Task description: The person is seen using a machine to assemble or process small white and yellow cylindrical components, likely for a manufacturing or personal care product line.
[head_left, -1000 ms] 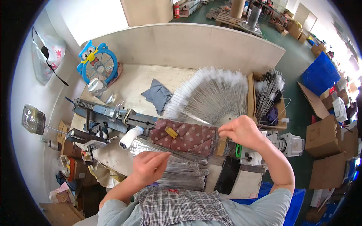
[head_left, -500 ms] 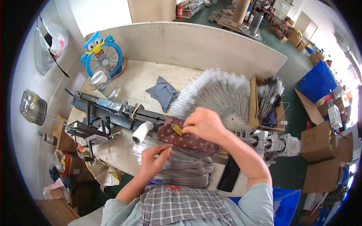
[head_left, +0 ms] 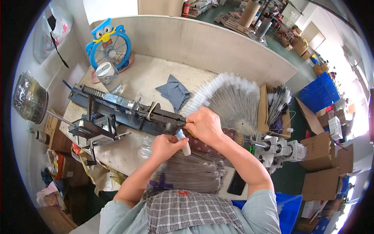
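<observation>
My left hand (head_left: 166, 147) is closed with thumb and fingertips on a white cylindrical handle (head_left: 186, 148) that has a bluish end. Just right of it, my right hand (head_left: 204, 124) pinches at the tip of a long dark metal bench device (head_left: 144, 113); what lies between the fingers is too small to make out. Partly hidden under that hand is a yellow piece (head_left: 191, 133). A brown polka-dot cloth (head_left: 198, 146) lies beneath both. Nearer me, a thick bundle of thin metal wires (head_left: 191, 173) rests on the table.
Behind my right hand fan out many white-tipped wire brushes (head_left: 233, 93), beside a cardboard box (head_left: 263, 113) of more. A grey cloth (head_left: 174, 92), a blue toy-shaped fan (head_left: 111, 50) and a white cup (head_left: 107, 73) stand farther back. A phone (head_left: 236, 184) lies near my right forearm.
The white handle has swung rightward and my left hand, before apart from it, has come onto it. My right hand has moved slightly left to the device's tip. The view has shifted a little.
</observation>
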`<act>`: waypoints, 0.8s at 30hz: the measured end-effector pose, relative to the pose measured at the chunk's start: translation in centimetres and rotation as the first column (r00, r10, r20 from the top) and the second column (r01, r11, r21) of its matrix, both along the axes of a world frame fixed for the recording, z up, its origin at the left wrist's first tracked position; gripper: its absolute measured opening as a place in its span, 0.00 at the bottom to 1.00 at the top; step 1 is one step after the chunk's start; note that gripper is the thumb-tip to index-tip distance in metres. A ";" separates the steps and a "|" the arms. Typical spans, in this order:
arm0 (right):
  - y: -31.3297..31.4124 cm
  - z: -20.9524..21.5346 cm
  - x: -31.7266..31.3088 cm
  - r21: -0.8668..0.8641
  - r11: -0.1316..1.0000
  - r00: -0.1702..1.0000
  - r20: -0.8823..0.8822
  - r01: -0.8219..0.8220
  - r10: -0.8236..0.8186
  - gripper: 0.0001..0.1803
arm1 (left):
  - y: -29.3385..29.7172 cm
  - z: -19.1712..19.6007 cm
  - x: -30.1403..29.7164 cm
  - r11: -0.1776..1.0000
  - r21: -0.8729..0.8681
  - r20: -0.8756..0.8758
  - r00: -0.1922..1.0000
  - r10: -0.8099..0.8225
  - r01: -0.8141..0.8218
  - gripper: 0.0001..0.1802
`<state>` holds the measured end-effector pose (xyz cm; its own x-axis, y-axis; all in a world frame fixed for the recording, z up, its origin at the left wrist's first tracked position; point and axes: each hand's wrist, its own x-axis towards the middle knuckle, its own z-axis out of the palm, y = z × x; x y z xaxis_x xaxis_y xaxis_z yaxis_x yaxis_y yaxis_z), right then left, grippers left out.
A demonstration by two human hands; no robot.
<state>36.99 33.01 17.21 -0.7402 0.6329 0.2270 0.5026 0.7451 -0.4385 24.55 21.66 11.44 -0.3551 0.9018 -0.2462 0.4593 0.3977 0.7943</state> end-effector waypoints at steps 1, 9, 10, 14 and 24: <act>0.2 -0.2 0.4 -0.004 1.000 1.000 0.000 0.009 -0.009 0.07 | 0.0 0.6 0.1 1.000 -0.007 -0.041 0.999 -0.018 0.017 0.23; -0.7 -0.2 6.0 0.166 0.986 0.938 -0.344 0.007 0.051 0.05 | 0.7 -2.3 3.8 0.924 0.165 0.723 0.679 0.124 -0.344 0.17; -1.3 -0.8 6.8 0.162 0.987 0.934 -0.354 0.011 0.048 0.05 | 0.8 -1.3 4.7 0.878 0.041 0.896 0.407 0.179 -0.477 0.12; -3.1 -4.8 7.6 -0.021 0.993 0.968 -0.227 -0.114 0.107 0.08 | 0.6 -3.8 3.8 0.955 0.225 0.504 0.862 0.057 -0.195 0.09; -1.9 -5.7 5.7 -0.024 0.977 0.974 -0.084 -0.213 0.210 0.09 | -5.4 -5.1 -6.3 0.885 0.168 0.878 0.474 0.066 -0.435 0.13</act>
<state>42.69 31.13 11.51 -0.8383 0.4718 0.2731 0.2973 0.8155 -0.4965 18.24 16.29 6.33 -0.3721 0.8880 -0.2702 -0.5631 0.0155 0.8263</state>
